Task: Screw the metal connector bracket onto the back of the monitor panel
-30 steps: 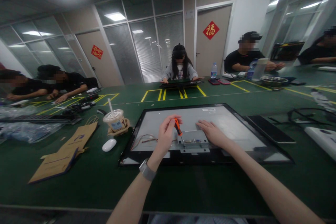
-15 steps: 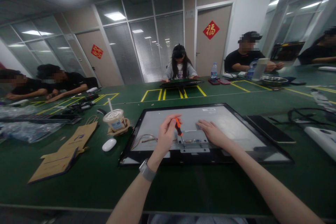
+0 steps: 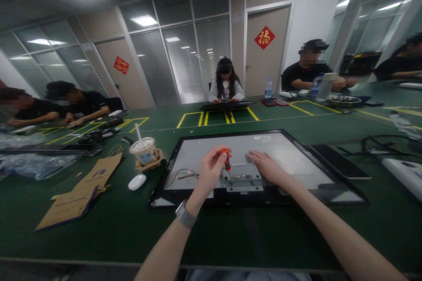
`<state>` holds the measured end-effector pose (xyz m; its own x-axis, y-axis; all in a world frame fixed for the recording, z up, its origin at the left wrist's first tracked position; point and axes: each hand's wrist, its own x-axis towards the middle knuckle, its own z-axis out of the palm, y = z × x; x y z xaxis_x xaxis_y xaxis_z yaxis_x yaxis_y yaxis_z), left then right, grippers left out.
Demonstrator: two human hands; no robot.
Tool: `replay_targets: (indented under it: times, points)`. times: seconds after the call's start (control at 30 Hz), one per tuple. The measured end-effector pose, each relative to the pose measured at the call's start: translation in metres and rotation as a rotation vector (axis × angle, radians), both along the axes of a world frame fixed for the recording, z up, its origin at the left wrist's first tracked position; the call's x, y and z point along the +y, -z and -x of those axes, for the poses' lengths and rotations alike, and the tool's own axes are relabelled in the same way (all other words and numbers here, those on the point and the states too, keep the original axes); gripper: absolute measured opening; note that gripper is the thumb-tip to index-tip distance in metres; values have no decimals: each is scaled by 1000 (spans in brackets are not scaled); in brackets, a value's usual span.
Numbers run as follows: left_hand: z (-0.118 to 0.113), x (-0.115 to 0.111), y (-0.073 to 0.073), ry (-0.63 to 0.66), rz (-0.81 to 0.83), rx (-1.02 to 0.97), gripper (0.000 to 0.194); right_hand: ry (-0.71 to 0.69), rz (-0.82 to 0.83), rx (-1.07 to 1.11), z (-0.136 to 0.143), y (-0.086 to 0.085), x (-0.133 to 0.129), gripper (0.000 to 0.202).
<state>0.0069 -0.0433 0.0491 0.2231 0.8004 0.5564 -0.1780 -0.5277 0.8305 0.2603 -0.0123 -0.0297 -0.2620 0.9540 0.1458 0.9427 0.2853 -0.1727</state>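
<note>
My left hand is closed around the handle of an orange and black screwdriver. Its shaft points down at the left end of a metal bracket with connector ports; whether the tip sits on a screw I cannot make out. The bracket is at the near edge of an opened monitor panel, which lies with its grey back up in a black frame. My right hand rests flat on the panel beside the bracket, fingers stretched out. Thin wires run over the panel to the left of my left hand.
Left of the panel are a white mouse, a drink cup with a straw and brown paper bags. A dark phone-like slab and black cables lie right. Across the green table, a person sits at another panel.
The screwdriver has become more upright, and my left hand has shifted slightly right with it. My right hand stays in place. The person opposite has brought their hands inward.
</note>
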Motion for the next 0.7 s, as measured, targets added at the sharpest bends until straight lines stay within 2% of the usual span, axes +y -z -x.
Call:
replay_targets:
  times: [0.2,0.5,0.6,0.7]
  points:
    - [-2,2,1,-123,-76,5,23,-5,-17,-14,-1,2,1,58]
    - [-1,-2,0,-111,25,-30,33,6,-15,2,0,-1,0,55]
    - [-1,-1,1,-133,-10,-18,27,4,-22,-5,0,1,0,56]
    - [-1,1,3,-210,-74,-28,17,-11,-36,-8,-1,2,1,58]
